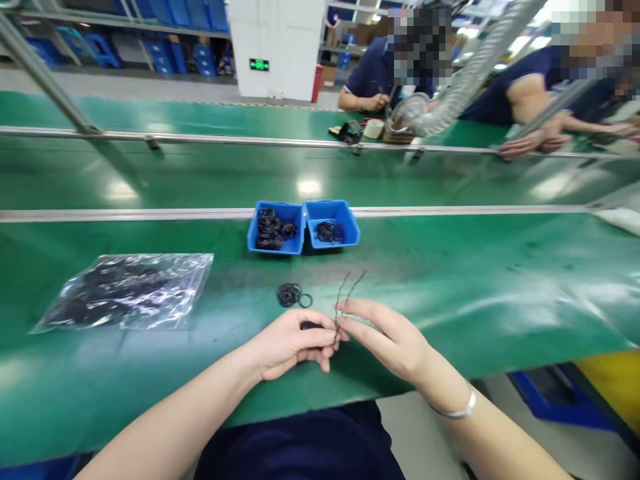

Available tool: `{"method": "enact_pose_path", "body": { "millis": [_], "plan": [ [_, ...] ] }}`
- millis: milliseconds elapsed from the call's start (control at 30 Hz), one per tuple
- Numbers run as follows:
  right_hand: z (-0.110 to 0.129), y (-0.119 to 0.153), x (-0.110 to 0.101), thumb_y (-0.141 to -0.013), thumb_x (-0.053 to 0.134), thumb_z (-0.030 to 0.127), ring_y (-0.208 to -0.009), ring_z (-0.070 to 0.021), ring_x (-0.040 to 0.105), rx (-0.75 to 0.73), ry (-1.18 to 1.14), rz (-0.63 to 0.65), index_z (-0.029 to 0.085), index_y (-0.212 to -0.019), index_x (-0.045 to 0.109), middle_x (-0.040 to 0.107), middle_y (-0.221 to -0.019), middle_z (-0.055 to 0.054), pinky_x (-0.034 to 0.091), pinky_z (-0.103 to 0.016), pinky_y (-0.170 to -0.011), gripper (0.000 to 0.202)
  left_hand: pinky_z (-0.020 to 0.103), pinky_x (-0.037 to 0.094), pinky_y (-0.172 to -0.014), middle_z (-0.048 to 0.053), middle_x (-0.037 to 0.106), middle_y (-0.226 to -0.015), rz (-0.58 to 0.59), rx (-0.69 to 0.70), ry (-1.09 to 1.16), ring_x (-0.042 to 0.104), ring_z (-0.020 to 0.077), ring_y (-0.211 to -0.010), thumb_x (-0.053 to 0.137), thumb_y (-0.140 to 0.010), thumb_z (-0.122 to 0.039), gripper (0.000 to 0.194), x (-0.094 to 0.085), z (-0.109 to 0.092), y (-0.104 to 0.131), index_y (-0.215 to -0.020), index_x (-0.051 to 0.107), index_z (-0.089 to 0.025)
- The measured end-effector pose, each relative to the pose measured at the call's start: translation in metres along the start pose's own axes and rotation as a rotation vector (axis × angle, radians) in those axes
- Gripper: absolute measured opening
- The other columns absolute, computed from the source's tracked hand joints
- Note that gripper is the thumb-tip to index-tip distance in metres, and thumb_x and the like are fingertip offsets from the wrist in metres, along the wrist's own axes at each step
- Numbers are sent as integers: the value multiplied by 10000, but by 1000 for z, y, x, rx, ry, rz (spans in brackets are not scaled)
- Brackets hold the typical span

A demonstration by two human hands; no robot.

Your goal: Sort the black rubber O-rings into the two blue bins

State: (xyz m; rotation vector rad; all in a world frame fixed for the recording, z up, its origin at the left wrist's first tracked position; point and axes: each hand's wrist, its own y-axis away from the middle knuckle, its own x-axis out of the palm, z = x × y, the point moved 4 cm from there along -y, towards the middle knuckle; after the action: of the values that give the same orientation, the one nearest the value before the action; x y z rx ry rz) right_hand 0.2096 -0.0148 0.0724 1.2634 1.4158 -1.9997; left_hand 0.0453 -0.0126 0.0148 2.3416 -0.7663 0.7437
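Observation:
In the head view my left hand [293, 341] is closed on a small bundle of black rings [311, 325], mostly hidden by the fingers. A thin black tie [356, 283], like a wire twist tie, stands up from the fingertips with its two ends spread apart. My right hand [395, 339] meets the left one there, its fingertips closed around the tie's lower part. Just beyond my left hand, a small pile of black rings [288, 294] lies on the green table, with a single ring [305, 301] at its right side.
Two blue bins, a left bin [293, 215] with bundled rings and a right bin [324, 211] with thin dark pieces, stand side by side. A clear bag [193, 293] of black items lies left. Across a metal rail [210, 138], two people work near a flexible duct [480, 63].

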Motion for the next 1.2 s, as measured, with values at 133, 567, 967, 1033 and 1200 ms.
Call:
{"method": "enact_pose_path", "body": {
  "millis": [133, 567, 967, 1033, 1200],
  "plan": [
    [3, -5, -3, -998, 461, 138, -1035, -237, 689, 34, 31, 6, 150, -1131, 653, 716, -1088, -140, 613, -373, -881, 234, 223, 507, -585, 8, 593, -699, -49, 39, -70, 563, 82, -584, 757, -817, -329, 216, -3, -5, 2, -791, 687, -126],
    [-3, 6, 36, -945, 608, 221, -763, -131, 643, 821, -1078, -262, 219, -1046, 651, 575, -1001, -45, 579, -285, -701, 110, 246, 482, -621, -4, 597, -816, -147, 352, -506, 600, 93, -582, 742, -821, -326, 198, -2, -15, 2, -764, 660, -156],
    [8, 1, 47, -1004, 523, 238, -683, -126, 659, 902, -1201, -711, 232, -977, 581, 606, -1005, -22, 535, -279, -579, 65, 249, 490, -648, -2, 580, -881, -411, 626, -402, 574, 80, -614, 714, -853, -284, 174, -13, -25, 7, -732, 650, -176],
    [11, -5, 55, -972, 587, 230, -733, -140, 676, 911, -1283, -677, 225, -982, 595, 633, -984, -21, 554, -282, -615, 14, 252, 495, -649, 5, 586, -894, -445, 662, -431, 585, 89, -631, 707, -858, -284, 158, -13, -27, 8, -748, 663, -180],
    [12, -15, 64, -885, 713, 225, -674, -138, 660, 948, -1415, -492, 188, -868, 632, 669, -731, 3, 562, -280, -644, 91, 288, 511, -771, 42, 623, -841, -482, 736, -597, 624, 168, -828, 702, -857, -264, 155, -8, -32, 13, -728, 678, -181]
  ]
}}
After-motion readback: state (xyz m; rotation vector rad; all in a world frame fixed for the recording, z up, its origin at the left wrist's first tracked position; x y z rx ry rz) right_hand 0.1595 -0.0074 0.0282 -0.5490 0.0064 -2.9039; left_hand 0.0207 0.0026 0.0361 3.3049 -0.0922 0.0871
